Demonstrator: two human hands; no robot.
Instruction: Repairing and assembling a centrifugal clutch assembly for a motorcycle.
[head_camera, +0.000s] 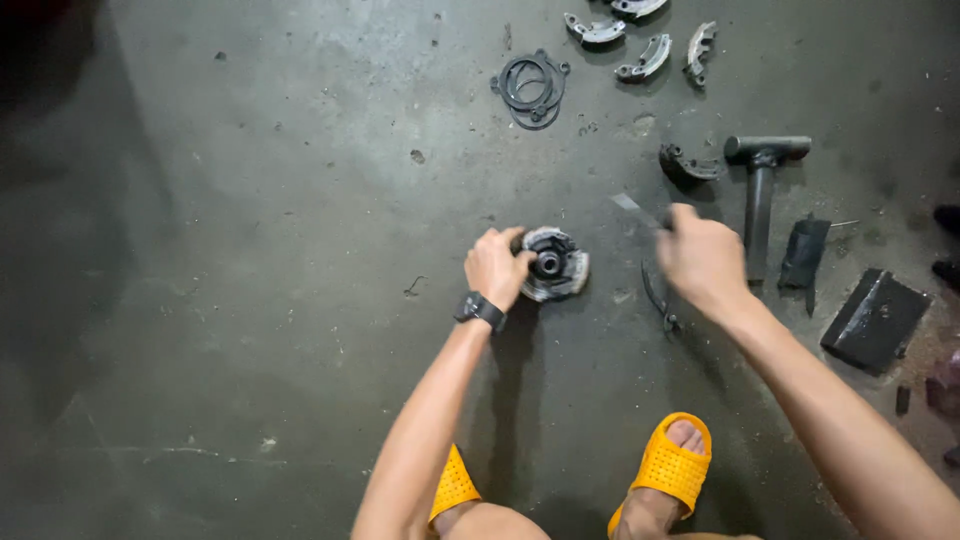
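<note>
Sandals (668, 470), yellow, nearest the camera, planted on a stained concrete floor (250, 300). Above them, both forearms stretched forward and slightly apart, the left wearing a dark watch (480, 308).

Left hand (497, 265) bent at the wrist, fingers curled and clamped on the near-left rim of a round metal hub (557, 262), pinning it flat to the floor just ahead of the feet. Right hand (700, 255) raised just right of the hub, not touching it, closed in a fist round the handle of a flat blade (630, 205); tip angled up and left, clear of the hub.

Looks like a hold-and-work step: hub steadied, blade poised but not yet applied. Bringing the tip in calls for a firm left-hand grip and a lowered right wrist, so as not to slip off the rim.

A thin curved clip (655, 295) on the floor beneath the right wrist. Further right, a dark block (875, 320) and a hammer (762, 190), head away from the body. Beyond the hub, well apart, a stack of black rings (532, 85); farthest off, curved metal shoes (645, 60) scattered at the top edge.
</note>
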